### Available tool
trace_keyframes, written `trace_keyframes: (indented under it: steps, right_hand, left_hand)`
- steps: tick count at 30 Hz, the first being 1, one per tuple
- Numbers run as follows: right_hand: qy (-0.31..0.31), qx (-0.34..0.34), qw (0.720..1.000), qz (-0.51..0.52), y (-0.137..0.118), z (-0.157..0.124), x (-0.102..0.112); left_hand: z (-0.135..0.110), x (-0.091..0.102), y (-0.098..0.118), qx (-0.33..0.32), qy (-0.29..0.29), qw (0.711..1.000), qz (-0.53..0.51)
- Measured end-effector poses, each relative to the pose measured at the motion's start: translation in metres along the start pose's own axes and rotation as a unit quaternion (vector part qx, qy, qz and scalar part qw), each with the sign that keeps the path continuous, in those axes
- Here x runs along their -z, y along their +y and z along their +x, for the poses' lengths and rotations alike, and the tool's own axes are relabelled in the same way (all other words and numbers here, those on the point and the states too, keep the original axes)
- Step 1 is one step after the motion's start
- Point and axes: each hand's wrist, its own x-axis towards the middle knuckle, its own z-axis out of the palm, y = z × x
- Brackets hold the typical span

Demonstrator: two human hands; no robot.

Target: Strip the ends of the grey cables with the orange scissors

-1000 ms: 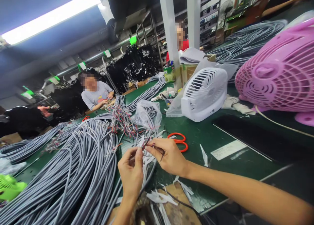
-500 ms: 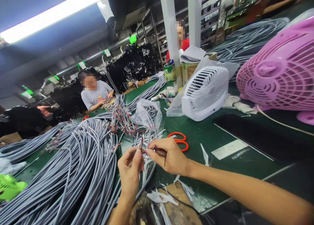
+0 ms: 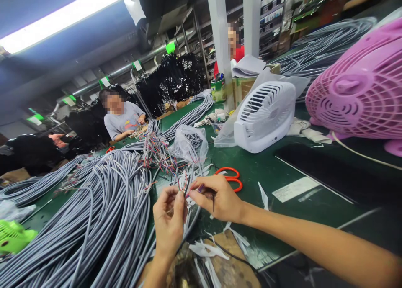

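Note:
My left hand (image 3: pixel 169 214) is closed, thumb against fingers, on thin coloured wires (image 3: pixel 186 186), one of them dark and upright. Close beside it, my right hand (image 3: pixel 220 198) pinches pink and purple wire ends between thumb and forefinger. A thin dark piece (image 3: pixel 214 203) pokes out from under the right fingers; its kind is hidden. A grey cable (image 3: pixel 193 223) runs down beside the left hand. Behind my hands are a clear plastic bag (image 3: pixel 188 143) of small grey pieces and a heap of stripped cable ends (image 3: pixel 157 147). Red-handled scissors (image 3: pixel 234 179) lie past my right hand, partly covered.
Coiled grey cables (image 3: pixel 94 208) fill the left of the green table (image 3: pixel 251 175). On the right stand a white fan (image 3: pixel 266 116) and a pink fan (image 3: pixel 354 87), with a dark flat panel (image 3: pixel 320 175) in front. A co-worker (image 3: pixel 124 116) sits across the table; another person is behind the posts.
Both hands stay close together, shifted slightly right in view. The dark wire at my left fingertips now leans more to the right. The view has turned slightly.

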Motion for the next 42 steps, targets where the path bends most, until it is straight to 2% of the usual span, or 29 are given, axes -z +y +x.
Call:
trace_keyframes:
  steps: [4, 12, 15, 19, 22, 25, 29, 32, 34, 38, 42]
  right_hand:
    - [-0.009, -0.014, 1.000, 0.010, 0.002, 0.000, 0.001]
    - [-0.033, -0.049, 0.997, 0.054, 0.001, 0.001, 0.003]
    - [-0.028, -0.070, 0.996, 0.051, 0.000, 0.002, 0.003]
    - [-0.034, -0.111, 0.989, 0.091, 0.001, 0.004, 0.004]
    - [-0.029, -0.143, 0.978, 0.149, 0.002, 0.007, 0.003]
    - [0.009, -0.185, 0.961, 0.206, 0.003, 0.010, 0.002]
    - [0.079, -0.247, 0.923, 0.284, 0.004, 0.013, 0.003]
    - [0.101, -0.249, 0.903, 0.337, 0.005, 0.014, 0.006]
    - [0.079, -0.218, 0.917, 0.325, 0.004, 0.013, 0.008]
    - [-0.025, -0.165, 0.958, 0.233, 0.002, 0.009, 0.007]
    - [-0.004, -0.143, 0.980, 0.141, 0.003, 0.007, 0.005]
  left_hand:
    - [-0.002, -0.001, -0.001, 0.009, -0.029, 0.999, 0.035]
    - [-0.004, 0.000, -0.002, -0.020, -0.018, 0.996, 0.081]
    - [-0.003, -0.002, -0.001, 0.003, -0.028, 0.998, 0.053]
    - [0.000, -0.001, 0.001, 0.058, -0.068, 0.995, -0.037]
    - [0.001, 0.002, 0.001, 0.060, -0.112, 0.989, -0.072]
    - [0.002, 0.005, -0.001, 0.067, -0.136, 0.985, -0.082]
    - [0.003, 0.004, 0.000, 0.076, -0.115, 0.985, -0.106]
    - [0.005, 0.002, 0.001, 0.054, -0.088, 0.987, -0.127]
    - [0.006, 0.001, 0.002, 0.037, -0.072, 0.989, -0.127]
    - [0.005, -0.001, 0.001, 0.025, -0.059, 0.995, -0.080]
    - [0.006, -0.003, 0.001, 0.053, -0.062, 0.996, -0.039]
